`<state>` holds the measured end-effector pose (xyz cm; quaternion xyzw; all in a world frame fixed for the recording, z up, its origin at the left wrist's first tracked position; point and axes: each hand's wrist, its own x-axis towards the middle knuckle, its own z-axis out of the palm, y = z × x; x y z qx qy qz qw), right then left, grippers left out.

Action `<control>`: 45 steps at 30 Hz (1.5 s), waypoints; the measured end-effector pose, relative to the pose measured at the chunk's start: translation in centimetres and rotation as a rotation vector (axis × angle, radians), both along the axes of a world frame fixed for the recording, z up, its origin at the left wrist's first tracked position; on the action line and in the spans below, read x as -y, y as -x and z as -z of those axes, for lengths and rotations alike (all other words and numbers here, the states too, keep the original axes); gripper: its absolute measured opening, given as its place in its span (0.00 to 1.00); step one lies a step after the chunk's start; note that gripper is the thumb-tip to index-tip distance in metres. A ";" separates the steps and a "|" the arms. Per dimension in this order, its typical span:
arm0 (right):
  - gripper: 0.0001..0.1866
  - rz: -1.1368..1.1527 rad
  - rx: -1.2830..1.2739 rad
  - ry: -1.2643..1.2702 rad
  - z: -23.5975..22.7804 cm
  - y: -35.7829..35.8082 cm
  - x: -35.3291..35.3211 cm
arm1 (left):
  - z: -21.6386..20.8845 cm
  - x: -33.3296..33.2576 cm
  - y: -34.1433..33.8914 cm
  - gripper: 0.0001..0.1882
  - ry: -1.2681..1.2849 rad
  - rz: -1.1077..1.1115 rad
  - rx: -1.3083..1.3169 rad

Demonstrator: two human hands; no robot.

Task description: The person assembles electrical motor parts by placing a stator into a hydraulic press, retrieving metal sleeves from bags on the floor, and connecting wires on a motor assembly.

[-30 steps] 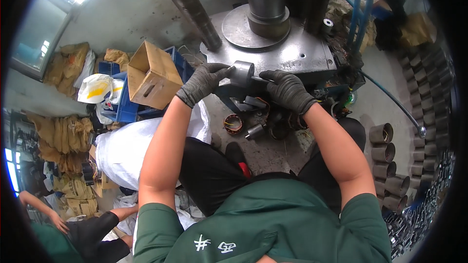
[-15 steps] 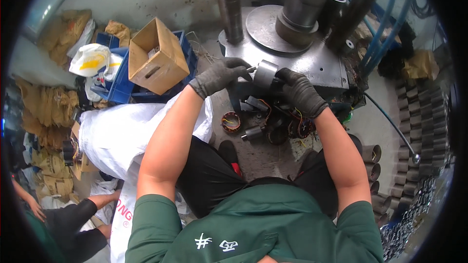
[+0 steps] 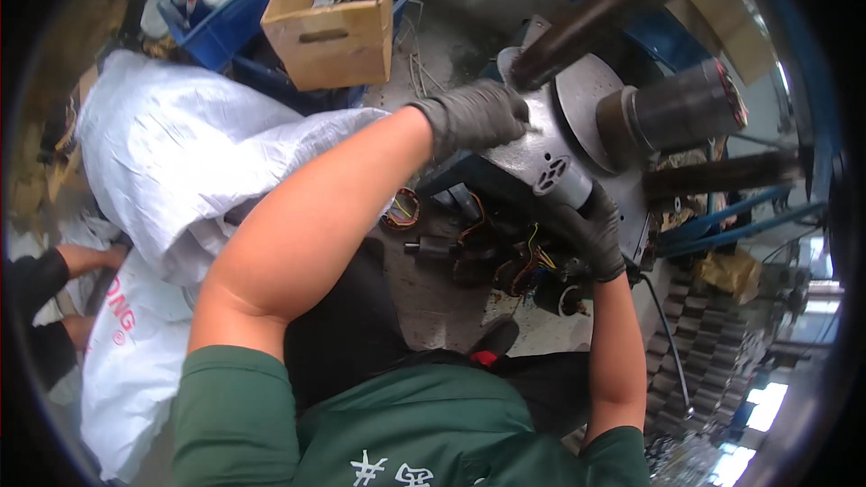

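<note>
My right hand [image 3: 591, 234], in a dark glove, is wrapped round a short silvery metal cylinder [image 3: 570, 188]. The cylinder's end face, with several dark slots, is turned up and to the left. My left hand [image 3: 478, 117], gloved too, is closed near the edge of the machine's steel plate [image 3: 523, 158], up and left of the cylinder and apart from it. Its fingertips are blurred, and whatever they pinch cannot be made out. Beyond my hands, a dark cylinder with windings at its end [image 3: 690, 108] stands on the machine's round disc [image 3: 582, 113].
Two thick steel columns [image 3: 604, 13] rise from the machine. A cardboard box [image 3: 329, 41] sits on blue crates [image 3: 212, 27] at the back left, with a white sack [image 3: 189, 153] nearer. Below my hands lie wound rings [image 3: 403, 209] and wires. Another person's arm [image 3: 90, 257] shows at far left.
The view has swung right. My left hand has drawn away from the cylinder, where it held a small thin piece against it. The right hand has tipped the cylinder, showing its slotted end.
</note>
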<state>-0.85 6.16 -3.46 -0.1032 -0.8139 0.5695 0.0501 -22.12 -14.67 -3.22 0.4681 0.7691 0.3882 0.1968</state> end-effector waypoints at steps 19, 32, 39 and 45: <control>0.33 -0.133 0.073 -0.026 -0.2 1.0 -2.2 | -0.3 -1.6 -2.4 0.17 0.173 0.216 -0.152; 0.29 -0.098 0.012 -0.045 0.1 -0.2 -2.4 | -0.6 -3.6 -5.4 0.17 0.245 0.157 -0.128; 0.26 -0.062 -0.060 0.106 0.1 -0.6 -0.9 | 0.5 -2.7 -6.6 0.17 0.140 0.024 0.203; 0.24 -0.058 -0.119 -0.116 1.8 -0.4 -2.6 | 0.9 -2.8 -7.4 0.16 0.146 -0.027 0.105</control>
